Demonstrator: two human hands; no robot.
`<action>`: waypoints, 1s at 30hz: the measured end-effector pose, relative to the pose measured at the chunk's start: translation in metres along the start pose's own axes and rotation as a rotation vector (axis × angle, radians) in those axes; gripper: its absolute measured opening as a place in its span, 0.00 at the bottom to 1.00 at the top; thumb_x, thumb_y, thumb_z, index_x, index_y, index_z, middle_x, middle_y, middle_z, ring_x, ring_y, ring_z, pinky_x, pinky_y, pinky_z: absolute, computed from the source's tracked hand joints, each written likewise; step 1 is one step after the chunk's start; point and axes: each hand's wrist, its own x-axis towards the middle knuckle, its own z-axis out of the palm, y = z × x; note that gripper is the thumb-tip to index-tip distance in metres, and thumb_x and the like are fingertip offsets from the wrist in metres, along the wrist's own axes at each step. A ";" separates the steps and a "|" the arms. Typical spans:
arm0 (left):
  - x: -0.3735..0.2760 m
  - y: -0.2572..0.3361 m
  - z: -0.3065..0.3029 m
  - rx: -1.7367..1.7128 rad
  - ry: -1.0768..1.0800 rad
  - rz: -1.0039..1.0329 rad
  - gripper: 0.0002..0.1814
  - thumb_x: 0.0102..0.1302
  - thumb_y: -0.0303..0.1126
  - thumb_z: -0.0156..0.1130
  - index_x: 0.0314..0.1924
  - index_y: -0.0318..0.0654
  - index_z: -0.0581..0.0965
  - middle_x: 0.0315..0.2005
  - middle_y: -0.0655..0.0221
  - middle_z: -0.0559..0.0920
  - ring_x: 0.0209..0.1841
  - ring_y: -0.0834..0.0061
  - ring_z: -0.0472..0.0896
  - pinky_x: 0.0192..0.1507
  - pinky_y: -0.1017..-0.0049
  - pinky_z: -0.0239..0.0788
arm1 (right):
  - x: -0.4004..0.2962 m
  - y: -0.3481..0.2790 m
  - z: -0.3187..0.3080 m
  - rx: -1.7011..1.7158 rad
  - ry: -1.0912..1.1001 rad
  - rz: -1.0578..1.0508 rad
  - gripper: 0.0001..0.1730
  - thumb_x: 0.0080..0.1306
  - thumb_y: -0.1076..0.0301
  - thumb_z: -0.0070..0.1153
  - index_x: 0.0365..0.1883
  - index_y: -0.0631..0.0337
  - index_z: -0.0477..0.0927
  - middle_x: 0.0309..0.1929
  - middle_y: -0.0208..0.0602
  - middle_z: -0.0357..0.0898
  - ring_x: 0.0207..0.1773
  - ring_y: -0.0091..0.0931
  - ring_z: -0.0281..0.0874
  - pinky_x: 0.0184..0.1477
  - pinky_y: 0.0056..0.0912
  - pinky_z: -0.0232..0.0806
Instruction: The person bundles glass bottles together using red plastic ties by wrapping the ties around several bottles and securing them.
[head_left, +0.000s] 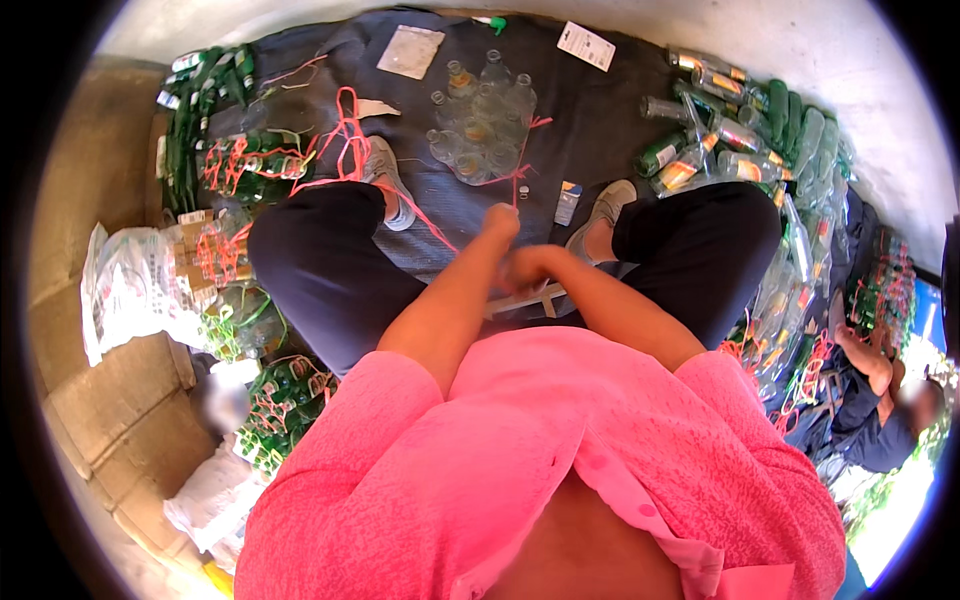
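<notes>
A bundle of clear glass bottles (484, 124) stands on the dark mat between my feet. Pink plastic twine (514, 191) is looped at its right and near sides and runs taut to my left hand (502, 220), which grips it in a closed fist. My right hand (526, 268) is nearer my body, just below the left forearm. It is blurred, its fingers are bent, and whether it holds twine is hidden. A longer pink strand (424, 214) passes from a loose tangle of pink twine (349, 131) over my left shoe toward my left forearm.
Green bottles (217, 82) and tied bottle bundles (259, 161) lie at left, with a white plastic bag (135, 270). Many loose bottles (739, 127) are heaped at right. Flat cards (586, 46) lie on the mat (517, 30). Another person (877, 405) sits at far right.
</notes>
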 end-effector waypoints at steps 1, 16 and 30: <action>0.001 -0.003 0.001 0.218 0.059 0.147 0.11 0.68 0.33 0.56 0.39 0.34 0.81 0.36 0.53 0.85 0.39 0.54 0.85 0.41 0.59 0.76 | 0.009 0.016 -0.008 0.274 -0.054 0.095 0.17 0.52 0.64 0.65 0.40 0.60 0.84 0.36 0.37 0.84 0.37 0.27 0.81 0.37 0.35 0.75; 0.013 -0.002 0.003 0.797 -0.306 0.261 0.15 0.67 0.36 0.50 0.46 0.43 0.82 0.46 0.53 0.83 0.52 0.49 0.80 0.52 0.55 0.72 | 0.125 0.052 -0.106 1.260 0.909 0.137 0.14 0.69 0.64 0.46 0.33 0.62 0.81 0.27 0.44 0.80 0.24 0.36 0.79 0.25 0.44 0.71; 0.012 0.006 -0.013 0.647 -0.236 0.321 0.10 0.62 0.34 0.53 0.37 0.39 0.80 0.35 0.51 0.83 0.40 0.46 0.81 0.42 0.51 0.72 | 0.145 0.069 -0.122 1.776 0.816 0.091 0.04 0.65 0.73 0.52 0.29 0.58 0.75 0.20 0.35 0.72 0.16 0.26 0.66 0.15 0.33 0.54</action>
